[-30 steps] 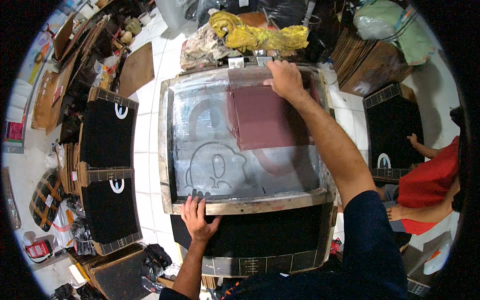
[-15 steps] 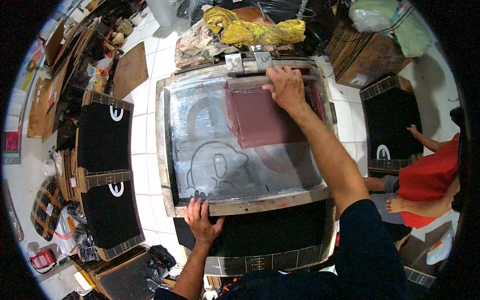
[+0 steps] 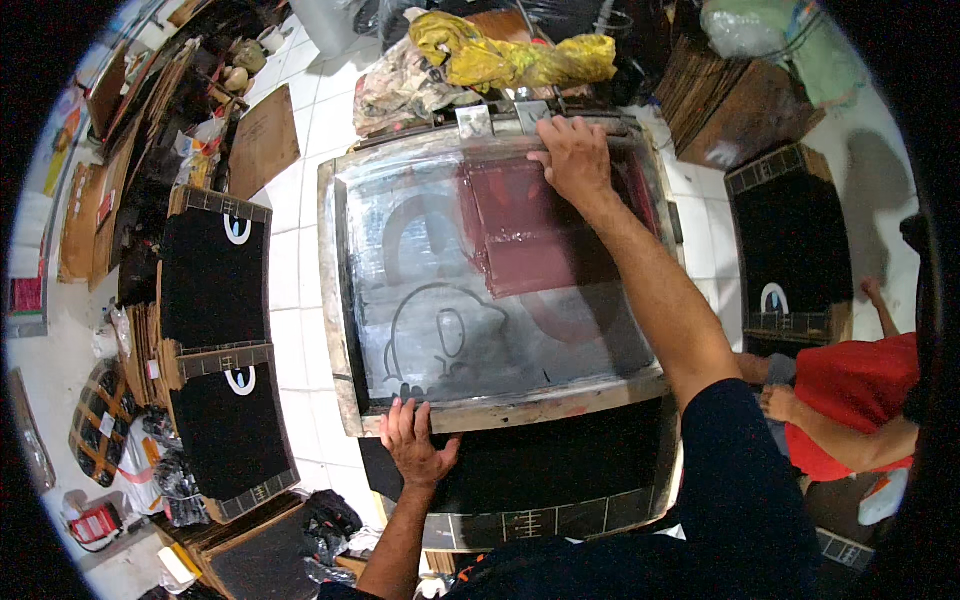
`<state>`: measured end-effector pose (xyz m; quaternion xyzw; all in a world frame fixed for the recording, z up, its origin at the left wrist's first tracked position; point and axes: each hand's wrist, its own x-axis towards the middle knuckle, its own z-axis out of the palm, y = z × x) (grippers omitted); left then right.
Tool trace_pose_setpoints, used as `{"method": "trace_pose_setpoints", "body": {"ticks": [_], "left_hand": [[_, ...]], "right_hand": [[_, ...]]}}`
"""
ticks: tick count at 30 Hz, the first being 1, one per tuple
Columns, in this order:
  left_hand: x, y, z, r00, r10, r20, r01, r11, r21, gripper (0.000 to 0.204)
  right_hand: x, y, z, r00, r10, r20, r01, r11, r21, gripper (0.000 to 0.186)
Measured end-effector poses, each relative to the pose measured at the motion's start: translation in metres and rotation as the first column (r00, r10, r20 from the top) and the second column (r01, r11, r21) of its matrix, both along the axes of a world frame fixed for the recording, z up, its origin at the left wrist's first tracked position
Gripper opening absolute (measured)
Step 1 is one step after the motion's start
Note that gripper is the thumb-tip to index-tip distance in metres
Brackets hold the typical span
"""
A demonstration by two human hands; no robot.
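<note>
A screen printing frame (image 3: 545, 408) with a worn wooden border lies over a black panel (image 3: 560, 460). On its mesh (image 3: 430, 250) show a rounded outline drawing and a patch of dark red ink (image 3: 545, 245) at the far right. My left hand (image 3: 415, 445) rests on the frame's near rail, fingers spread on the wood and thumb apart. At the far rail my right hand (image 3: 578, 160) curls over what looks like a squeegee, mostly hidden under the fingers. My right forearm crosses above the mesh.
Black panels with white eye shapes (image 3: 215, 270) stand at the left, and another black panel (image 3: 792, 245) at the right. A person in red (image 3: 850, 400) is close on the right. Yellow cloth (image 3: 510, 60) lies beyond the frame. Stacked cardboard (image 3: 740, 115) stands at the far right.
My right hand has shifted slightly farther toward the far rail. A pale streak now shows across the red ink. The person's hand on the right has moved off the black panel.
</note>
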<state>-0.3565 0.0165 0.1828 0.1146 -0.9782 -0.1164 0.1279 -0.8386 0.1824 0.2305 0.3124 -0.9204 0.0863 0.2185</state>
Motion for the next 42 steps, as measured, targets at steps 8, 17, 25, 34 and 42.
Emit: {"method": "trace_pose_setpoints", "body": {"ticks": [8,17,25,34,42], "left_hand": [[-0.002,0.0,0.002,1.0,-0.02,0.013,0.02,1.0,-0.009,0.077],[-0.016,-0.001,0.02,0.999,-0.015,-0.036,0.016,0.999,0.047,0.064],[-0.034,-0.024,0.079,0.98,-0.198,0.03,0.191,0.97,0.151,0.049],[-0.041,-0.018,0.087,0.985,-0.172,0.03,0.165,0.973,0.162,0.047],[-0.039,-0.008,0.093,0.994,-0.082,0.069,0.068,0.981,0.183,0.043]], "right_hand": [[0.121,0.05,0.019,0.997,0.021,0.077,-0.021,1.0,-0.009,0.04],[0.164,0.072,0.005,0.995,0.061,0.083,-0.057,0.997,-0.054,0.026],[0.103,0.065,0.042,0.956,0.115,0.269,-0.119,0.993,0.0,0.038],[0.086,0.069,0.034,0.925,0.171,0.34,-0.203,0.977,0.062,0.037],[-0.05,0.002,0.021,0.961,0.121,0.251,-0.137,0.989,0.048,0.049]]}}
